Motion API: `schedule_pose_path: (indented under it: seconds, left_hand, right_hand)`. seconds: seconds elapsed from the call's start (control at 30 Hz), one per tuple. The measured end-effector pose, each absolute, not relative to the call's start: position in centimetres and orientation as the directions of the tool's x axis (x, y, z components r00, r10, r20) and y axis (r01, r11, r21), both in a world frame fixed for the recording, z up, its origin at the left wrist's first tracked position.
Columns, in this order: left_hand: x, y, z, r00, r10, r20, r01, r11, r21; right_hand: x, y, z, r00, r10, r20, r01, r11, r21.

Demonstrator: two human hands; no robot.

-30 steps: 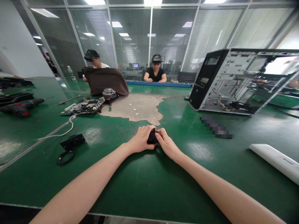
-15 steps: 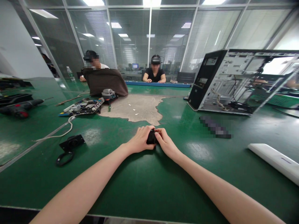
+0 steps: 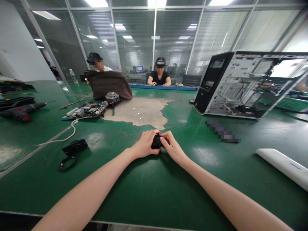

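Note:
A small black boxy part (image 3: pixel 156 142) stands on the green table (image 3: pixel 144 192) at the middle of the view. My left hand (image 3: pixel 144 145) is closed around its left side, with thumb in front and fingers over the far side. From the right, my right hand (image 3: pixel 172 146) pinches at the part's right edge with thumb and bent fingers. Between the hands much of the part is covered, so its exact kind does not show. Off to the left lies a black part with a round centre (image 3: pixel 75 147), next to a black cable loop (image 3: pixel 68 163).
An open computer case (image 3: pixel 214 80) stands at right, with a blurred dark item (image 3: pixel 222 131) and a white bar-shaped device (image 3: pixel 281 162) nearer. On the left are a circuit board (image 3: pixel 88 110), a drill (image 3: pixel 24 110) and a pale cable (image 3: pixel 72 130). Two people (image 3: pixel 159 75) sit across the table.
My right fingers have shifted slightly and bent more at the part's right edge. My left hand keeps its hold. The view has moved very slightly.

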State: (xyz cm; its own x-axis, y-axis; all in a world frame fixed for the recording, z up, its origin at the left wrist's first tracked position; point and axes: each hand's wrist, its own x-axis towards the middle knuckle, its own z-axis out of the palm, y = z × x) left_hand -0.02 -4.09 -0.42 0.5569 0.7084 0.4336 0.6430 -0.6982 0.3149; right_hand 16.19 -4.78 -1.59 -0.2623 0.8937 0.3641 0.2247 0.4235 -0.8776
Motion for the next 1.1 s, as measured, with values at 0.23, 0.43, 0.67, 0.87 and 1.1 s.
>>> schedule_pose_path:
  seconds: [0.23, 0.43, 0.67, 0.87, 1.1]
  left_hand:
    - [0.0, -4.1, -0.3, 0.556, 0.71, 0.431, 0.642, -0.697, 0.319]
    - [0.1, -4.2, -0.3, 0.553, 0.71, 0.436, 0.642, -0.697, 0.319]
    - [0.0, -4.2, -0.2, 0.561, 0.706, 0.431, 0.65, -0.699, 0.299]
    - [0.0, -4.2, -0.1, 0.565, 0.709, 0.422, 0.648, -0.698, 0.305]
    - [0.0, -4.3, -0.2, 0.553, 0.718, 0.422, 0.657, -0.687, 0.309]
  right_hand:
    - [16.5, -5.1, -1.2, -0.339, 0.868, 0.363, 0.238, 0.452, -0.86]
    - [16.7, -5.6, -1.5, -0.329, 0.853, 0.406, 0.245, 0.492, -0.836]
    - [16.3, -4.9, -1.6, -0.3, 0.893, 0.336, 0.255, 0.415, -0.874]
    - [16.8, -5.8, -1.1, -0.4, 0.835, 0.378, 0.212, 0.486, -0.848]
    - [16.6, -5.3, -1.6, -0.322, 0.87, 0.374, 0.233, 0.455, -0.859]
